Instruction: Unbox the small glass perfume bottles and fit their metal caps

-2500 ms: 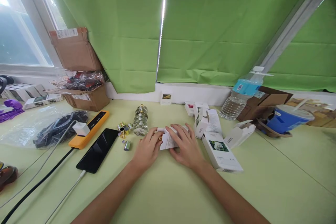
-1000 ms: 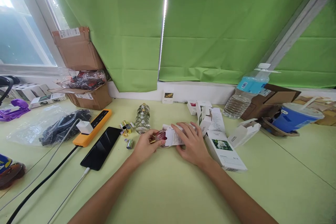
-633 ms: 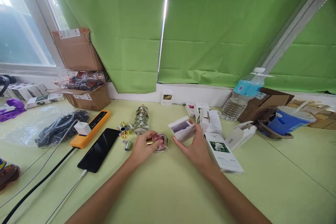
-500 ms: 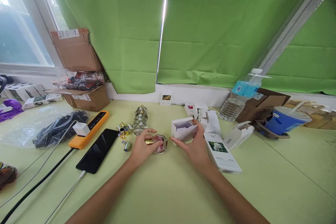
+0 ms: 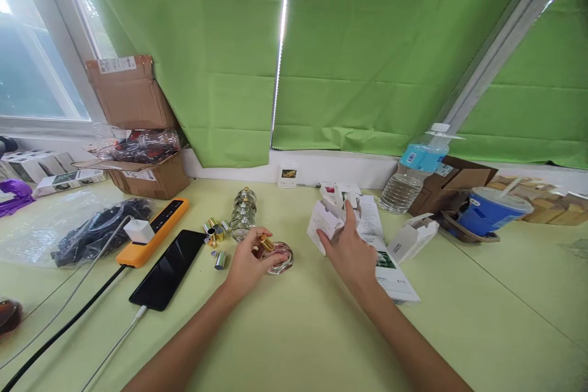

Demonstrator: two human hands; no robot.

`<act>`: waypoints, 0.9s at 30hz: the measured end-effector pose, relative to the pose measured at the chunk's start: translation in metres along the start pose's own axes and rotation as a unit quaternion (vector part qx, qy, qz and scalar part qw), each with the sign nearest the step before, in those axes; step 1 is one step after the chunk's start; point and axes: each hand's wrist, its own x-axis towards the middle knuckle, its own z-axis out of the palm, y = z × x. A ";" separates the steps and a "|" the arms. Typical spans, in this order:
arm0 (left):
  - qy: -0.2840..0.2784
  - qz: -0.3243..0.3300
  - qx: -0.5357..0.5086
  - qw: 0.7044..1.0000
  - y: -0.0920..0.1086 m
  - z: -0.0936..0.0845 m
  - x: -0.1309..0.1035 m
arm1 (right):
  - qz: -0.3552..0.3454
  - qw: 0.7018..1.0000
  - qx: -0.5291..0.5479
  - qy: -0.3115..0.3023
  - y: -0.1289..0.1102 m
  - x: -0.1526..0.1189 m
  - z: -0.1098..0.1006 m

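My left hand (image 5: 250, 260) grips a round clear glass perfume bottle (image 5: 281, 258) with a pinkish tint and a gold neck, tilted just above the table. Fingers curl around the gold part and the thumb lies on the glass. My right hand (image 5: 351, 252) has a small white carton (image 5: 323, 223) between its thumb and fingers, with the index finger stretched out forward. That carton is tilted, its printed side towards me, close to other white cartons. Part of it is hidden behind the hand. Left of the bottle stand a row of glass bottles (image 5: 243, 214) and several metallic caps (image 5: 220, 259).
A white flower-print carton (image 5: 397, 278) and an opened carton (image 5: 413, 239) lie at right. Beyond are a water bottle (image 5: 404, 187) and a blue cup (image 5: 493, 214). On the left lie a phone (image 5: 168, 269), an orange power strip (image 5: 154, 233) with cables, and a cardboard box (image 5: 151, 177).
My right hand has carried the white carton to the right and tilted it, raising its index finger. My left hand has turned the perfume bottle so its gold neck points more upward.
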 end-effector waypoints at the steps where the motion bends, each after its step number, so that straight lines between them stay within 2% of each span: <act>1: -0.008 0.002 0.006 1.000 0.001 0.000 -0.001 | 0.003 0.999 -0.034 0.004 0.001 0.002 -0.004; 5: -0.030 0.017 0.049 0.998 0.007 0.000 -0.005 | -0.007 0.996 -0.087 0.031 0.009 0.008 -0.011; 10: -0.049 0.041 0.103 0.993 0.016 0.000 -0.007 | 0.012 0.991 -0.121 0.051 0.014 0.012 -0.007; 13: -0.062 0.054 0.114 0.990 0.016 0.002 -0.008 | 0.019 0.989 -0.099 0.106 0.015 0.015 -0.011; 15: -0.066 0.066 0.113 0.989 0.013 0.004 -0.009 | -0.017 0.983 -0.054 0.174 0.016 0.017 -0.017; 18: -0.073 0.082 0.115 0.987 0.011 0.005 -0.010 | -0.156 0.956 0.052 0.244 0.017 0.014 -0.024; 20: -0.072 0.087 0.127 0.986 0.010 0.006 -0.011 | -0.241 0.936 0.135 0.219 0.010 0.004 -0.023; 21: -0.070 0.087 0.138 0.984 0.011 0.006 -0.011 | -0.257 0.933 0.176 0.180 0.005 -0.003 -0.021; 24: -0.059 0.079 0.166 0.981 0.012 0.008 -0.013 | -0.239 0.933 0.269 0.017 -0.020 -0.029 -0.013; 27: -0.041 0.046 0.153 0.986 0.014 0.015 -0.019 | -0.210 0.909 0.351 -0.083 -0.041 -0.050 -0.005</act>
